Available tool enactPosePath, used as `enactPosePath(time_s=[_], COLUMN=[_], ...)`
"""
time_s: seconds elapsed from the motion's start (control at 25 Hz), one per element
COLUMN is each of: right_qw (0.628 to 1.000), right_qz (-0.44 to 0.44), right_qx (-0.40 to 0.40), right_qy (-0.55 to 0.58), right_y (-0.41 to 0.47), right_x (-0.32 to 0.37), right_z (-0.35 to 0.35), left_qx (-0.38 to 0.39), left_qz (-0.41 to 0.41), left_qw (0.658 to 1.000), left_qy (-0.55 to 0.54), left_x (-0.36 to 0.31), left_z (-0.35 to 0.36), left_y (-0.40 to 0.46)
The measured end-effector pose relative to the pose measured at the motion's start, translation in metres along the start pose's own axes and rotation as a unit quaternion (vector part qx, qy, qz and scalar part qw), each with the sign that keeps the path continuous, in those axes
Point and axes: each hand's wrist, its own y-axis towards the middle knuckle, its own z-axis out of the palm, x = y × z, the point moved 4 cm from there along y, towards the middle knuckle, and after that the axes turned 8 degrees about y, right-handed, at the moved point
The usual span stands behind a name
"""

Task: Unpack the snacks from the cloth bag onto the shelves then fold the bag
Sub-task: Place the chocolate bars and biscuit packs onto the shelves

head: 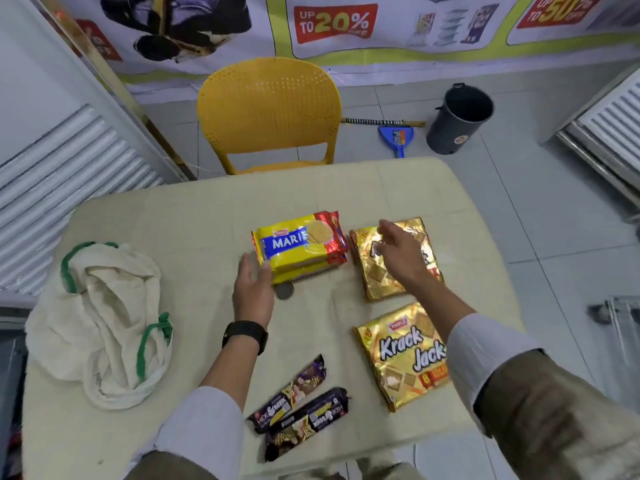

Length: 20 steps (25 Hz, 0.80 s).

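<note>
- The cloth bag [100,320] lies slumped and crumpled at the left of the desk [194,216], green handles showing; it looks limp and light, so it should fold easily once pulled flat by its corners or handles.
- The snacks are out on the desk: stacked Marie packs [299,245] mid-desk, two gold Krack Jack packs [403,355] to the right, two dark Hide & Seek packs [301,407] near the front edge.
- These are light, slick wrappers over brittle biscuits; best taken by the long sides, without squeezing.
- The left hand [252,292] touches the Marie stack's near end, its grip loose, fingers relaxed and closed on nothing.
- The right hand [400,252] hovers over the far Krack Jack pack [377,282], fingers spread, holding nothing.
- Beyond the desk: a yellow chair [268,109], tiled floor, a dark bin [457,119], a blue dustpan [394,138]; slatted white shelving [62,161] stands at the left.
</note>
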Motion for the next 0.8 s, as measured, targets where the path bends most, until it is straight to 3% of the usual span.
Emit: enactPosePath(time_s=[0.08, 0.16, 0.28, 0.4, 0.52, 0.8], right_qw=[0.998, 0.996, 0.998, 0.996, 0.994, 0.994], right_qz=[0.006, 0.011, 0.008, 0.018, 0.040, 0.093], right_qx=[-0.055, -0.079, -0.044, -0.011, 0.012, 0.047], right_qy=[0.025, 0.024, -0.035, -0.085, -0.104, -0.025], right_y=[-0.015, -0.038, -0.074, -0.103, -0.126, -0.136], right_x=[-0.025, -0.052, -0.096, -0.136, -0.170, -0.194], right_z=[-0.042, -0.073, -0.099, -0.116, -0.121, -0.123], left_qx=[0.019, 0.094, 0.181, 0.218, 0.217, 0.166], left_qz=[0.034, 0.008, -0.051, -0.062, -0.099, -0.168], left_qw=[0.999, 0.995, 0.982, 0.974, 0.970, 0.970], left_qy=[0.023, 0.012, -0.022, 0.011, 0.039, -0.051], left_x=[0.011, 0.032, 0.058, 0.082, 0.097, 0.103], left_z=[0.013, 0.048, 0.109, 0.154, 0.182, 0.197], left_y=[-0.043, -0.093, -0.160, -0.196, -0.215, -0.224])
